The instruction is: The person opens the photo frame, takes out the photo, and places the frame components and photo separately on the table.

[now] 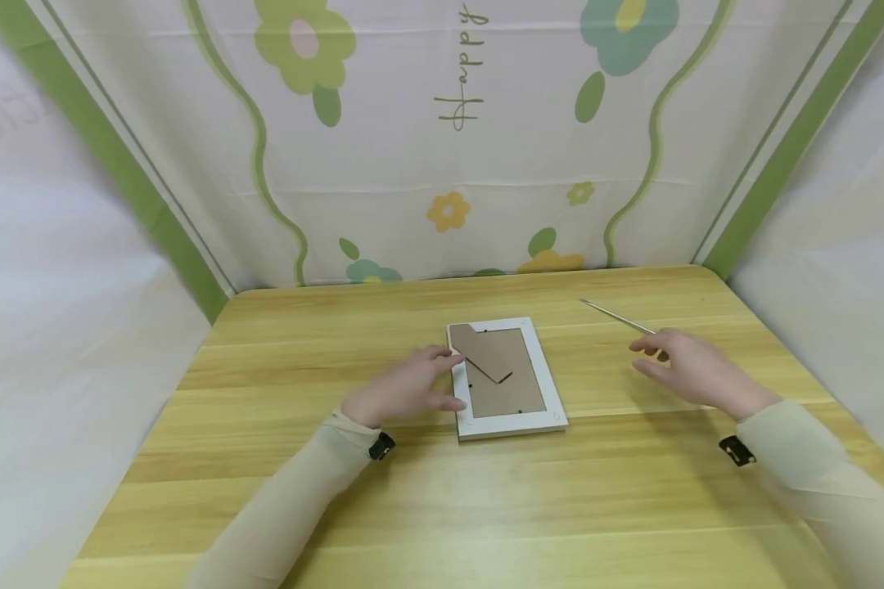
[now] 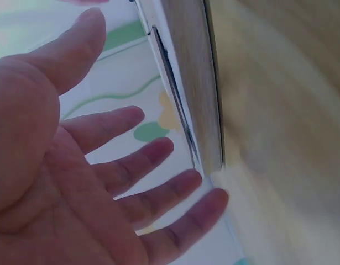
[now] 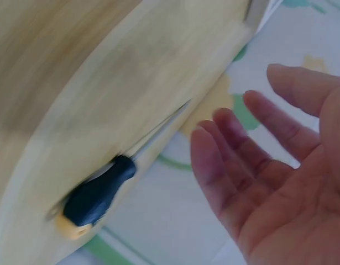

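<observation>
A white picture frame [image 1: 511,423] lies back side up on the wooden table, its brown backing board [image 1: 516,397] showing, with a folded stand leg [image 1: 466,337] over the upper left. My left hand [image 1: 408,384] reaches over the frame's left edge, fingers spread and nothing gripped; whether the fingertips touch it I cannot tell. In the left wrist view the frame's side [image 2: 194,83] runs just past those fingers. Off to the right, my right hand [image 1: 696,372] hovers with loosely bent fingers beside a screwdriver [image 3: 98,193], not touching it. The head view shows only its thin metal shaft [image 1: 619,317]; the hand hides its dark handle.
The wooden table [image 1: 442,507] has a rounded back edge. Behind it hangs a white cloth [image 1: 398,164] printed with flowers and green lines, and pale cloth also closes off both sides. A small black device [image 1: 381,446] sits at each wrist.
</observation>
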`<action>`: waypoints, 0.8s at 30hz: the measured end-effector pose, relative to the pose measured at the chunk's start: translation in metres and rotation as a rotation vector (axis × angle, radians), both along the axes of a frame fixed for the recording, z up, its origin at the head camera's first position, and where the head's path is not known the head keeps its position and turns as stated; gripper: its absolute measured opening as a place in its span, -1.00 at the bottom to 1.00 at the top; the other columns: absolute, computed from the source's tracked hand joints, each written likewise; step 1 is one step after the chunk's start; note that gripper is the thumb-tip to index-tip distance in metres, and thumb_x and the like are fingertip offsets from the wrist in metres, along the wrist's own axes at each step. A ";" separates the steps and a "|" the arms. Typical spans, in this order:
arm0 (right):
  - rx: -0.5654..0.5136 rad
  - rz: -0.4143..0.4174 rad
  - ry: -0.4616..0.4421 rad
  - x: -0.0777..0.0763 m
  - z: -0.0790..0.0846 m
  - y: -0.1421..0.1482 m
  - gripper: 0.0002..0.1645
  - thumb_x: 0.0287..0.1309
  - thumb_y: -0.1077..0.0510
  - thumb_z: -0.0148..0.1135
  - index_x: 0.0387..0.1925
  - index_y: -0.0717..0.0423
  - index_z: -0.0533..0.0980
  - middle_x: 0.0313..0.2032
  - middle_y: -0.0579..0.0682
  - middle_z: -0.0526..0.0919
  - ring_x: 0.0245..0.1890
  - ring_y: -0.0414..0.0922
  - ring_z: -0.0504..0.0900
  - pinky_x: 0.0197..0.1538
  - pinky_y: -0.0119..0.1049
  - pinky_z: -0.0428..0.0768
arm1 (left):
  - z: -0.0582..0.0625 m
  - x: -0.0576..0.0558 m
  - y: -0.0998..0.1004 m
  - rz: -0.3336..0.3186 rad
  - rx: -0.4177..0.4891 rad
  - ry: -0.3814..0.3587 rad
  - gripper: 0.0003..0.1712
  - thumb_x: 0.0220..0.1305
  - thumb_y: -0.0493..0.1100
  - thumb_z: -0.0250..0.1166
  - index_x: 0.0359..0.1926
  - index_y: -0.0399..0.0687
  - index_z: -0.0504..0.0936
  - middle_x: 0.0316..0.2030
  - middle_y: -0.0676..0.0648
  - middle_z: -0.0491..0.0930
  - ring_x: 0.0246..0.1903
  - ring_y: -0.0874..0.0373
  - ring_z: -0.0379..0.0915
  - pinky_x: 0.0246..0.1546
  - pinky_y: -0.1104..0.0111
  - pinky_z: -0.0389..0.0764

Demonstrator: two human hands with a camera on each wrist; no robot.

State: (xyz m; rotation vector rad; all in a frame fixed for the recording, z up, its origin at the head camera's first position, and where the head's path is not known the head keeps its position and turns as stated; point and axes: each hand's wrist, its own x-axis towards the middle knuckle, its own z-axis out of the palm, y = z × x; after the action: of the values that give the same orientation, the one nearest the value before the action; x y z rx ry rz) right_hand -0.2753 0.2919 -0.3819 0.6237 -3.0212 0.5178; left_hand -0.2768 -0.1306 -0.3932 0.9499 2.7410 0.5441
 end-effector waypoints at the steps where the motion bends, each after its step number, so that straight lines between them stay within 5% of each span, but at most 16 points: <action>1: -0.001 -0.003 -0.003 -0.002 -0.002 0.004 -0.61 0.34 0.10 0.23 0.06 0.28 0.59 -0.10 0.20 0.66 -0.16 0.10 0.62 -0.17 0.07 0.60 | -0.002 0.001 0.001 0.002 -0.015 -0.001 -0.06 0.22 0.23 0.37 0.47 -0.11 0.29 0.41 -0.24 0.23 0.39 -0.14 0.14 0.35 0.07 0.22; 12: -0.011 -0.049 -0.004 -0.025 -0.016 0.040 -0.51 0.34 0.14 0.23 0.15 0.42 0.50 0.03 0.48 0.53 0.04 0.39 0.48 0.05 0.30 0.42 | -0.010 0.009 0.011 0.022 -0.130 -0.062 0.08 0.16 0.31 0.37 0.52 -0.12 0.18 0.52 -0.25 -0.07 0.43 -0.39 -0.10 0.31 -0.25 0.09; 24: 0.125 -0.143 -0.045 -0.043 -0.023 0.054 -0.42 0.35 0.12 0.19 0.13 0.60 0.41 -0.03 0.55 0.54 -0.01 0.49 0.49 0.05 0.35 0.41 | -0.008 0.011 0.014 0.009 -0.128 -0.061 0.06 0.16 0.26 0.39 0.49 -0.20 0.20 0.51 -0.30 -0.06 0.44 -0.28 -0.02 0.36 -0.10 0.13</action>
State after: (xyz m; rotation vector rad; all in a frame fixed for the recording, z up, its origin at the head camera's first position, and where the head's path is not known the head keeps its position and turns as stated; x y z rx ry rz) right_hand -0.3187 0.3458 -0.4048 0.4005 -3.1291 0.3437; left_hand -0.2654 -0.1168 -0.4015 0.8770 2.6903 0.3867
